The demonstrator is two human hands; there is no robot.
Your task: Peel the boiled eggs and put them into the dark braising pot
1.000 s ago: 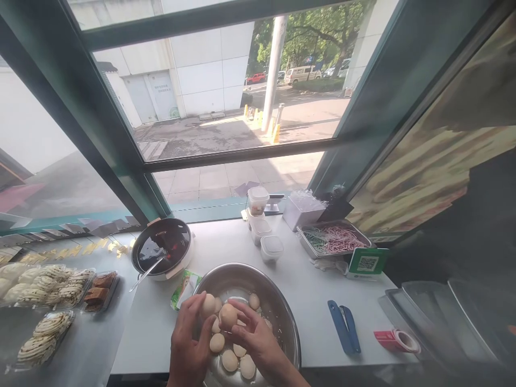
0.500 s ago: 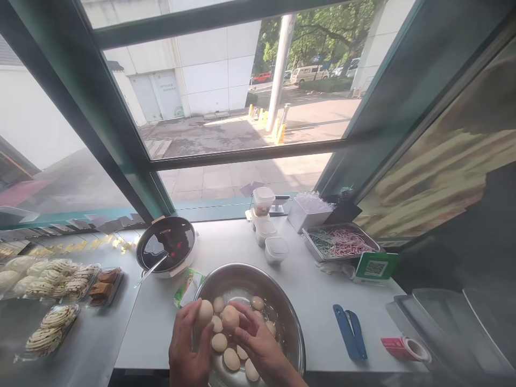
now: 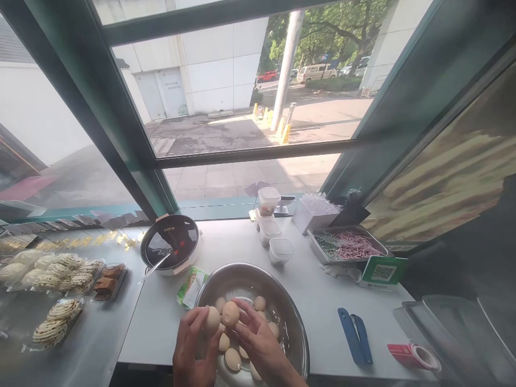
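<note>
A large steel bowl (image 3: 288, 306) with several pale brown eggs sits at the near edge of a white counter (image 3: 237, 250). My left hand (image 3: 193, 349) holds one egg (image 3: 212, 319) over the bowl's left side. My right hand (image 3: 260, 344) holds a second egg (image 3: 230, 313) right beside it, the two eggs touching or nearly so. Other eggs (image 3: 233, 358) lie in the bowl below my hands.
A dark pan with liquid and a ladle (image 3: 171, 248) stands behind the bowl, a green packet (image 3: 190, 282) beside it. Packed buns (image 3: 52, 271) lie left. Lidded tubs (image 3: 281, 250), a tray of straws (image 3: 346, 244), a QR sign (image 3: 382, 270), a blue tool (image 3: 355, 336) and a tape roll (image 3: 415, 356) are right.
My left hand's egg has come back in against the egg in my right hand. The view has shifted slightly left.
</note>
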